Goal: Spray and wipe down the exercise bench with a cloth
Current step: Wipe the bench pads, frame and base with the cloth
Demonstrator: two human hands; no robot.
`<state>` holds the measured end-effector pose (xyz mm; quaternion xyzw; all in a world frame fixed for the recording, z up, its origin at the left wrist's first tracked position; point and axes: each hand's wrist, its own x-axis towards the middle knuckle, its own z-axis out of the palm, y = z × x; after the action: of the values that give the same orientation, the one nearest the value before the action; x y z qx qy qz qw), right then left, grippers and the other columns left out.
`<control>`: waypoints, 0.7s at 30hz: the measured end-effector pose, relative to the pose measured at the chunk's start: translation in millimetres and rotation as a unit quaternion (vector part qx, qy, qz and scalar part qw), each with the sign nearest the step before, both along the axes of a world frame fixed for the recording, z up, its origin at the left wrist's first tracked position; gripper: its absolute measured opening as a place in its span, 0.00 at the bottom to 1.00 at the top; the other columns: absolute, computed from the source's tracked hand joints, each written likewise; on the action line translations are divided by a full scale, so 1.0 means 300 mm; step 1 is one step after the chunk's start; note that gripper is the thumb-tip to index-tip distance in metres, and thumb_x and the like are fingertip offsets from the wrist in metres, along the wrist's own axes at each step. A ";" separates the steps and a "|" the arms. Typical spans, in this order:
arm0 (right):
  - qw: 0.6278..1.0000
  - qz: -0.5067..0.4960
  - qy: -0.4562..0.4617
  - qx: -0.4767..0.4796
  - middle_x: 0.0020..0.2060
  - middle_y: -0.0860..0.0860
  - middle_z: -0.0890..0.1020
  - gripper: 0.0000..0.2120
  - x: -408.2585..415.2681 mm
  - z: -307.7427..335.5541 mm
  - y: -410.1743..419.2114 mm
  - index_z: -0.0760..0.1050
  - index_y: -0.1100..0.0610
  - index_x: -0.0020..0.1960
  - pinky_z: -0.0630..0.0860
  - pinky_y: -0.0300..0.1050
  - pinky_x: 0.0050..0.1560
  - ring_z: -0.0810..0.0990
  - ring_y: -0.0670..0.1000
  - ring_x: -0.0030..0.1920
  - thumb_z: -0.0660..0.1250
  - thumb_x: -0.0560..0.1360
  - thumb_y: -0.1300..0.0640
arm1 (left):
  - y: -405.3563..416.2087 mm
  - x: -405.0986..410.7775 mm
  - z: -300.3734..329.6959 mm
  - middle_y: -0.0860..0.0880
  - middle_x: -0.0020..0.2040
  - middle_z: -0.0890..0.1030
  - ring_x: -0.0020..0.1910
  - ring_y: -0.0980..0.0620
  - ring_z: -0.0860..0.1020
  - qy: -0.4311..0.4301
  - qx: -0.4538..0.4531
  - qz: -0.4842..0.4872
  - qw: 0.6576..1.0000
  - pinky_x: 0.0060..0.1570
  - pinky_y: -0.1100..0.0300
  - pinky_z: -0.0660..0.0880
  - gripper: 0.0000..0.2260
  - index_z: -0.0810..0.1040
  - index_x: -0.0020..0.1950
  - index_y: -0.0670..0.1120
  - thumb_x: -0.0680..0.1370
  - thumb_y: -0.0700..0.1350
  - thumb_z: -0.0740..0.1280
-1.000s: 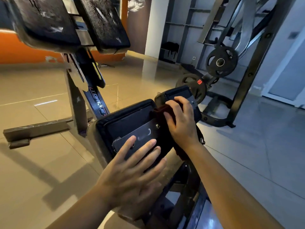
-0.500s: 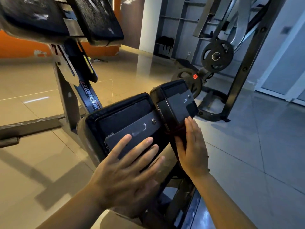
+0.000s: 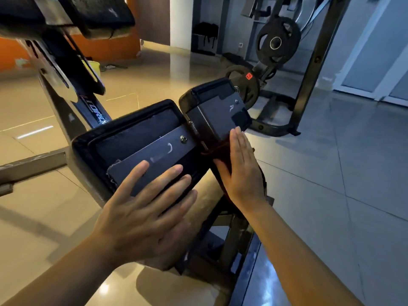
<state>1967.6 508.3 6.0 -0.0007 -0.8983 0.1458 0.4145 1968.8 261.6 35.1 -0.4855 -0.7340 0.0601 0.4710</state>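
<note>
Head: cloth (image 3: 217,151) under right fingers (image 3: 239,149)

Glossy beige tiled floor (image 3: 154,69) reflecting light; orange wall (image 3: 13,51) at upper left; white pillar (image 3: 180,21) at top centre; dark weight rack (image 3: 309,69) carrying plates (image 3: 278,41) at upper right; pale door (image 3: 375,51) at far right.

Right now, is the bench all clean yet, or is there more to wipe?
Not finished. The right hand presses a dark red cloth flat against the bench's underside, while the left hand steadies the big pad. No spray bottle shows. I can't tell which parts are already clean, so the small pad and frame may remain.
</note>
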 end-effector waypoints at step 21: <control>0.998 0.035 -0.050 -0.003 0.78 0.59 0.56 0.32 -0.150 0.230 -0.106 0.53 0.63 0.78 0.51 0.50 0.76 0.53 0.58 0.78 0.60 0.81 0.50 | 0.011 -0.001 -0.019 0.45 0.61 0.81 0.68 0.44 0.71 0.018 0.019 -0.015 1.000 0.67 0.41 0.62 0.16 0.84 0.58 0.46 0.76 0.51 0.64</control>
<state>1922.5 476.4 75.0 0.0223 -0.9171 0.1625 0.3634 1968.3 265.0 29.3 -0.4865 -0.7186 0.0477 0.4946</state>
